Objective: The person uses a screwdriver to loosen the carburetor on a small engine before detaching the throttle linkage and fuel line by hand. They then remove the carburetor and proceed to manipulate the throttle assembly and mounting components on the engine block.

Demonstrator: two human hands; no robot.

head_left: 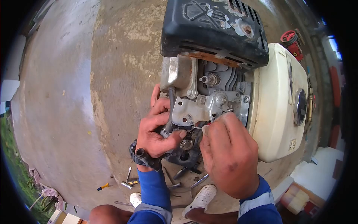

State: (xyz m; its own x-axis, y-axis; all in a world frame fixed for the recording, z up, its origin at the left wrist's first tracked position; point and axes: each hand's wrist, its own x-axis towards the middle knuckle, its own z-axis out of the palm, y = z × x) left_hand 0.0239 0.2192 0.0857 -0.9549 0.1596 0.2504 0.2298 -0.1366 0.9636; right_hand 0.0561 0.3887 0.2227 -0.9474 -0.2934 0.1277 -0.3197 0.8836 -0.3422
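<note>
A small petrol engine stands in front of me, with its spark plug (pixel 210 79) and metal bracket (pixel 194 111) exposed. My left hand (pixel 153 130) curls around the carburetor side. Its fingers reach behind a black rubber hose (pixel 172 102), and the thumb lies by the carburetor (pixel 187 145). Just below the bracket, a thin metal rod (pixel 197 128) runs toward the closed fingertips of my right hand (pixel 231 153). The exact pinch point is hidden by that hand's own fingers.
The black muffler cover (pixel 216 33) overhangs the engine top, and a cream fuel tank (pixel 278 104) flanks its right. Several tools, including a chrome wrench (pixel 199 181), lie on the concrete floor (pixel 123 93) near my feet. Red machinery (pixel 292 44) stands behind the tank.
</note>
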